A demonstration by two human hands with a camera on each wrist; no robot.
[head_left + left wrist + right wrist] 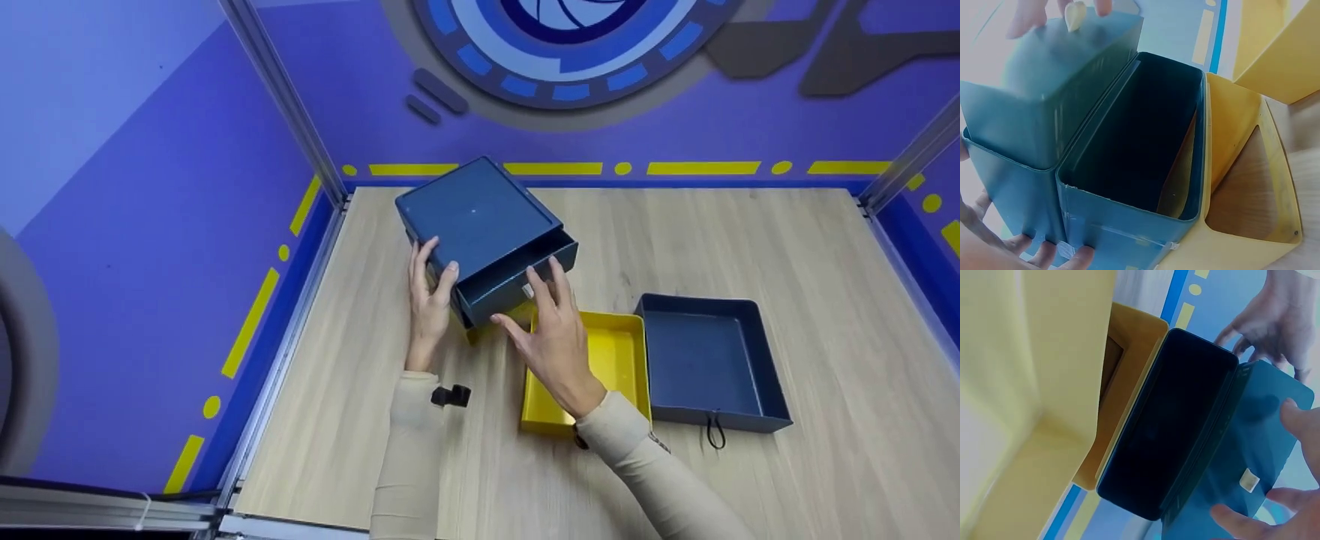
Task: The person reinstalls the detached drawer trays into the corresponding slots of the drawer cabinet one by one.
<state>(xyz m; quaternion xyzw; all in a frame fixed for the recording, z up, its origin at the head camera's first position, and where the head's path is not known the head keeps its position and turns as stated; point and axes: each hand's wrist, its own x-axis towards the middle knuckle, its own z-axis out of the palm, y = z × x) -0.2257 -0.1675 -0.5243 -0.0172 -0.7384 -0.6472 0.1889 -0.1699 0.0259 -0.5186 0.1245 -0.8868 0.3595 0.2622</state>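
A dark blue drawer cabinet (476,214) stands at an angle, its top drawer (517,281) partly out. Below that drawer, the left wrist view shows an open dark blue compartment (1129,129) and a yellow housing (1241,242) with an open front. My left hand (431,311) rests on the cabinet's left side, fingers spread along it. My right hand (559,345) touches the drawer's front with extended fingertips, thumb apart near its lower left. Between those fingers sits a small pale knob (1249,480) on the drawer front.
A yellow drawer (630,330) lies on the wooden table (330,420) beneath my right forearm. Right beside it is a dark blue drawer (705,360) with a black loop (716,433) at its near edge. Purple panels (255,247) wall in the table.
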